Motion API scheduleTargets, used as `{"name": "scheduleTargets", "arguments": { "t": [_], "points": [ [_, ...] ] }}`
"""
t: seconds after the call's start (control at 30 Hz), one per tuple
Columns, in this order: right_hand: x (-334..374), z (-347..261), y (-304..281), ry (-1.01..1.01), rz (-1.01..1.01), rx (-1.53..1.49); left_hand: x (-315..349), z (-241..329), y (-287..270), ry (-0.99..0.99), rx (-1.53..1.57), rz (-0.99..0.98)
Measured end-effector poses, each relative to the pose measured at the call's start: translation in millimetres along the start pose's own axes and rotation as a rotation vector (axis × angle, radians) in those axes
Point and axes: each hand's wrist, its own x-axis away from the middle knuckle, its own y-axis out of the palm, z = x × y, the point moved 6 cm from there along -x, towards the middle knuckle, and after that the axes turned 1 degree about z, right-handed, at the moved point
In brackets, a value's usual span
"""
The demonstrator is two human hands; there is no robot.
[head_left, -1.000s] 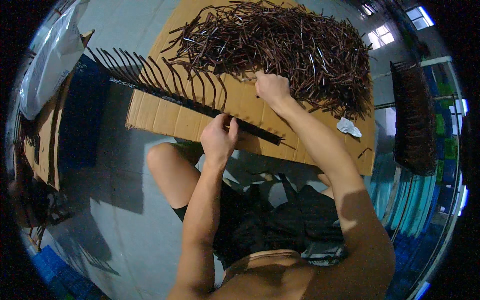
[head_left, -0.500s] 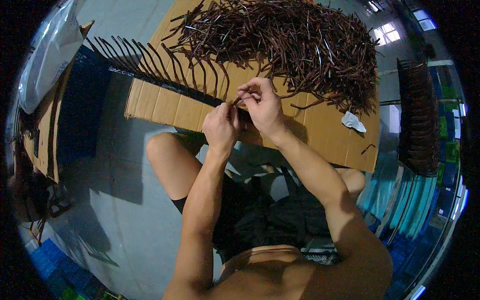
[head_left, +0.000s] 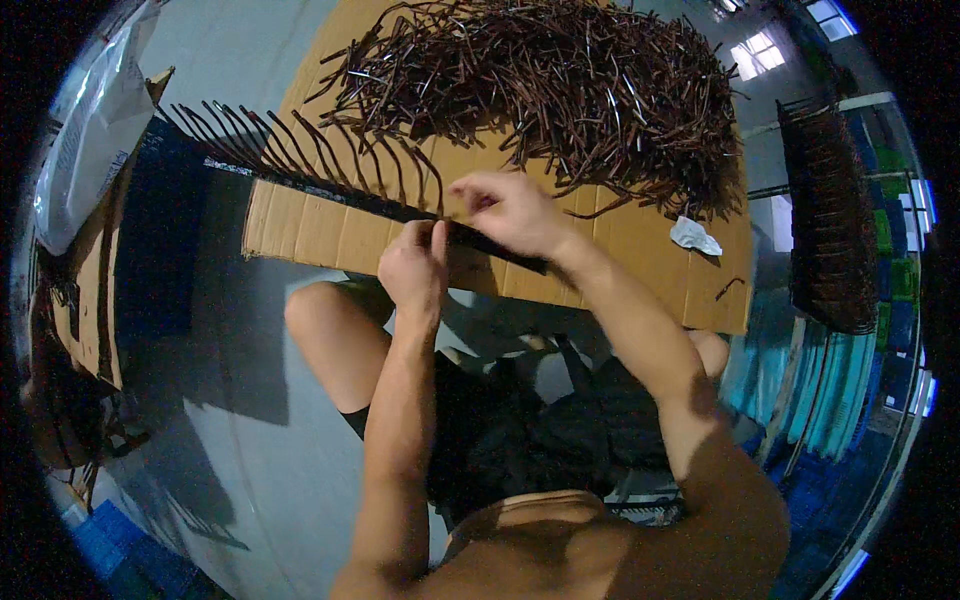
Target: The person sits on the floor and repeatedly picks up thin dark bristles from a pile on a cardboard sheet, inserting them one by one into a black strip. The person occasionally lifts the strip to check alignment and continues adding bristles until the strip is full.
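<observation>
A long dark bar (head_left: 385, 207) lies slantwise across the near left part of the cardboard, with a row of thin bent brown rods (head_left: 433, 178) standing up along it. My left hand (head_left: 412, 268) is closed on the bar's near edge, thumb and fingers pinching it just right of the last rod. Above the bar's right part, my right hand (head_left: 512, 212) has its fingers curled, tips close to that last rod. Whatever those fingers hold, if anything, is hidden. Beyond both hands spreads a big heap of loose brown rods (head_left: 560, 90).
The cardboard sheet (head_left: 640, 270) bears the heap, a crumpled white paper (head_left: 695, 237) and one stray rod (head_left: 729, 288). A finished-looking dark rack of rods (head_left: 830, 220) stands at the right. At the left are a plastic bag (head_left: 85, 150) and a blue panel (head_left: 165, 240).
My hands have parted: the left has shifted slightly left and down along the bar, while the right has drawn off it, uncovering the bar's right end. The whole view has shifted a little.
</observation>
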Motion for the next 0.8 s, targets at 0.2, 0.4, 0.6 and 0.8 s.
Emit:
{"name": "scheduleTargets", "arguments": {
  "t": [0.2,0.4,0.6,0.8],
  "points": [
    [-20.2,69.7,-50.2,-0.031,0.161,0.780,1.5,9.9,5.0,-0.019,0.178,-0.087],
    [-12.6,52.6,-35.2,-0.170,0.164,0.727,6.9,16.3,7.7,0.138,0.055,-0.033],
    [-20.7,71.0,-34.7,-0.149,0.075,0.792,8.4,11.0,12.3,0.093,0.107,-0.055],
    [-23.7,72.3,-35.1,-0.229,-0.119,0.864,8.4,7.7,15.2,0.060,0.096,-0.091]
  ]
}}
